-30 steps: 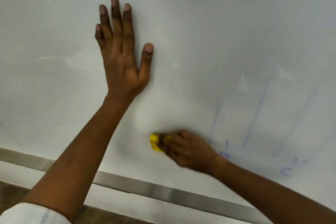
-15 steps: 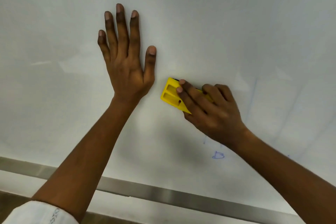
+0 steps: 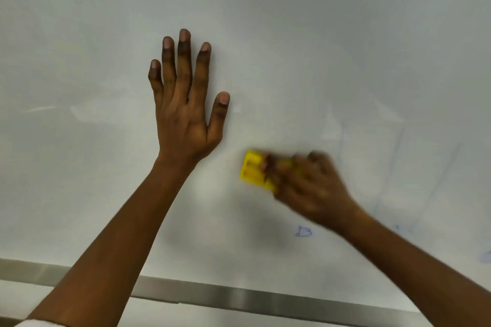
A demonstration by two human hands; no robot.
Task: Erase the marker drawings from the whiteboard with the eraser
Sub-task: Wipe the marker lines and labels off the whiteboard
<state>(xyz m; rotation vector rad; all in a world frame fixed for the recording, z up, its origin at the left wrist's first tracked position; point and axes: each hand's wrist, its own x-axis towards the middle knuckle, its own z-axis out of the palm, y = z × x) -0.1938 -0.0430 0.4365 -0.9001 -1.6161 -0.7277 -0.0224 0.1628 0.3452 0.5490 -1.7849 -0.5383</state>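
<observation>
At the bottom left corner, a strip of white sleeve (image 3: 34,323) showed at the frame's edge, and a bare forearm rose from it up to the left hand (image 3: 183,117). That hand lay flat against the whiteboard (image 3: 79,34), back toward the camera. Its fingers (image 3: 184,61) were straight and spread apart, thumb angled out to the right, and it held nothing.

Along the bottom ran the board's metal frame (image 3: 239,297), a grey band slanting down toward the right.

Just right of the left wrist and lower than the thumb, the yellow eraser (image 3: 252,170) sat against the board surface, apart from the left hand. The right hand (image 3: 310,186) gripped it from the right, its fingers (image 3: 268,164) curled over the eraser's top so that only the left end showed. The hand and eraser were blurred, so the exact placing of each finger could not be told.

Below the right hand, a small blue letter B (image 3: 303,231) stood on the board, clear of the eraser. Further right, faint blue lines (image 3: 396,151) ran up the board at a slant, pale and smeared. At the far right edge a blue mark (image 3: 486,256) was cut off by the frame, too partial to read.
</observation>
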